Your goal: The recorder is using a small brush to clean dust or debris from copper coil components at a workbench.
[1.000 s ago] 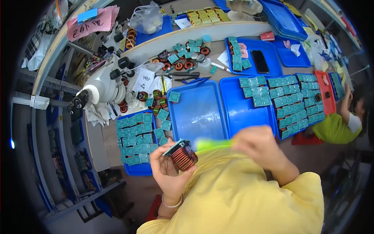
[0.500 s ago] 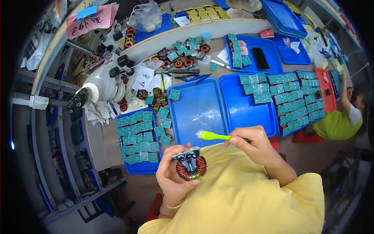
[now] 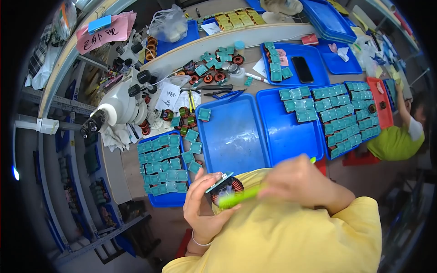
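My left hand [image 3: 203, 210] grips a toroidal coil [image 3: 237, 186] wound with copper-red wire, which has a small teal circuit board [image 3: 219, 182] on its upper side. The board is tilted, and the fingers hold it by its edge. My right hand [image 3: 293, 182], smeared by motion, is closed around a bright green brush [image 3: 243, 196]. The brush head lies over the front of the coil, in front of its lower part; the bristles are too blurred to make out.
Blue trays [image 3: 205, 150] line the bench, several filled with teal-boarded coils [image 3: 164, 157]. A microscope [image 3: 116, 104] stands at the left, with pliers [image 3: 232, 95] and loose coils nearby. A phone [image 3: 302, 69] lies in a back tray. Another person [image 3: 398, 141] works at the right.
My right hand has brought the brush down and left onto the coil, from above and right of it. In my left hand the coil and board have turned and tilted.
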Motion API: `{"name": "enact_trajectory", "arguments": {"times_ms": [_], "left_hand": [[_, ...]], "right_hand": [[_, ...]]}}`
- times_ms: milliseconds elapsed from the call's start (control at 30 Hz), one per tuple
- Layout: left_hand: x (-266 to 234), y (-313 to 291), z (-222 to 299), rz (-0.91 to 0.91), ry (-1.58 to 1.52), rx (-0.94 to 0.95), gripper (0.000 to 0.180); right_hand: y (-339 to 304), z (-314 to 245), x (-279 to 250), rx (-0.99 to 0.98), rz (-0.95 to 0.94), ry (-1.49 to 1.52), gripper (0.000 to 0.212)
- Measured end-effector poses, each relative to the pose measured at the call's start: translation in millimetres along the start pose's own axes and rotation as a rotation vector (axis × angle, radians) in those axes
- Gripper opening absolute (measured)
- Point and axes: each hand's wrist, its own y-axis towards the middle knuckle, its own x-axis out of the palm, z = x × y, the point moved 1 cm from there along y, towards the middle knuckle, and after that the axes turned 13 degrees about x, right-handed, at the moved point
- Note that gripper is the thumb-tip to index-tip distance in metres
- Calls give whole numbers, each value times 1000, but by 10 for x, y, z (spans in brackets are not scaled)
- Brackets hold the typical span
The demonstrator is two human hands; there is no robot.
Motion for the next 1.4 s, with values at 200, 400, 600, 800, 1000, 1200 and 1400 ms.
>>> {"name": "enact_trajectory", "arguments": {"times_ms": [200, 400, 600, 800, 1000, 1200, 1400], "left_hand": [[34, 1, -120, 111, -200, -82, 63], [78, 22, -116, 190, -534, -260, 69], [125, 47, -100, 189, -763, -374, 73], [115, 34, -95, 193, -949, -454, 73], [125, 133, 13, 104, -806, -380, 72], [81, 152, -116, -131, -195, -118, 56], [74, 8, -281, 158, -404, -139, 66]], "right_hand": [[45, 109, 30, 78, 124, 81, 13], [142, 123, 130, 347, 24, 620, 35], [203, -23, 264, 101, -46, 534, 63], [213, -57, 204, -7, 80, 515, 60], [196, -79, 157, -7, 74, 521, 57], [176, -1, -145, -23, 47, 212, 29], [117, 363, -190, 324, 124, -140, 16]]}}
